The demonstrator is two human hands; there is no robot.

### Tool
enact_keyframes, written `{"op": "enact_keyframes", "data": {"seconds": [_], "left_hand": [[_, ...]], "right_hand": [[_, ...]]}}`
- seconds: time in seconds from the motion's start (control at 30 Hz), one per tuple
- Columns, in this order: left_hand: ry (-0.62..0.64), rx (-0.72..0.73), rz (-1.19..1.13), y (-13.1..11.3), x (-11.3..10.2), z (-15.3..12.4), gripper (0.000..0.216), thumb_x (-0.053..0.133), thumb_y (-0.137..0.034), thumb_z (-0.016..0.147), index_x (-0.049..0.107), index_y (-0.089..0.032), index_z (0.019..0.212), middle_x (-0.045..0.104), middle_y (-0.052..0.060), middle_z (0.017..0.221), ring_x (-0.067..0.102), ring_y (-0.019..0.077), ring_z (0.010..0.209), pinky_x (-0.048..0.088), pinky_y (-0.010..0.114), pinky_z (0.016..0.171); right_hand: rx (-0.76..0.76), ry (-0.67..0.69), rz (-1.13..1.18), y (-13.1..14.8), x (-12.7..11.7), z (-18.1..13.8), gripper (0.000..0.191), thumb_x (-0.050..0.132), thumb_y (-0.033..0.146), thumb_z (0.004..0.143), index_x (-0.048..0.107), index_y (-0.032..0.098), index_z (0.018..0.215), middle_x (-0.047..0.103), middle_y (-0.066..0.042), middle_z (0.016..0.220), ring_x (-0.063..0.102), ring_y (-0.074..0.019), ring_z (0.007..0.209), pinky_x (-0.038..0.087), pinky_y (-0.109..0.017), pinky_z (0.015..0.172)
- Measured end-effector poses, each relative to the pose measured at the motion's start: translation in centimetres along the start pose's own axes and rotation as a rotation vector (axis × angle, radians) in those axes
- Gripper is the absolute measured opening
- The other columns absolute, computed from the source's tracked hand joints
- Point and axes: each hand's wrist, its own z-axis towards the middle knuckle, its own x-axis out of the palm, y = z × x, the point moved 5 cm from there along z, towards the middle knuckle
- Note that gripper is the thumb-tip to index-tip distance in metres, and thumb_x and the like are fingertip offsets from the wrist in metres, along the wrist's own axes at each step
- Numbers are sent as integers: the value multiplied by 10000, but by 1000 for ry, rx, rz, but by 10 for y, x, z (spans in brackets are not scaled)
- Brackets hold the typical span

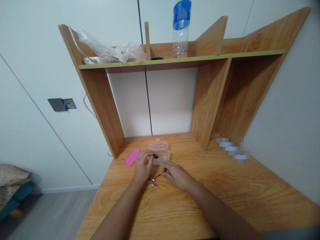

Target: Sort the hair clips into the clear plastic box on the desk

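Note:
My left hand point(143, 165) pinches a small black object point(155, 155) just in front of a clear plastic box point(160, 151) with a pink clasp. A bunch of metal keys point(152, 181) hangs below that hand, linked by a thin ring or wire point(158, 175). My right hand point(176, 174) pinches the other end of that wire, close beside the left. A pink oval lid point(131, 157) lies flat on the wooden desk point(225, 196), left of the box.
A shelf point(175, 60) above the desk carries a plastic water bottle point(181, 30), a crumpled clear bag point(115, 51) and a white item. Wooden dividers stand at the right. A blurred patch point(233, 150) lies on the desk's right side.

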Motion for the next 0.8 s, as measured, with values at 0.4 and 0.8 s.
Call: {"op": "enact_keyframes", "data": {"seconds": [0.4,0.8], "left_hand": [[-11,-152,-95,5,6,-2,380,723,-227,846,566,-185,1189,741,9,767,731,173,729,565,300,760],[122,-64,-98,-1,14,-6,54,726,-239,846,757,-206,817,746,46,791,682,185,737,544,311,717]], "right_hand": [[199,-301,615,-32,-10,17,529,768,659,704,684,153,834,678,-16,569,538,-110,407,412,-225,423],[183,-369,718,-24,-10,15,437,863,556,643,720,158,753,680,-6,605,549,-106,478,432,-228,466]]}}
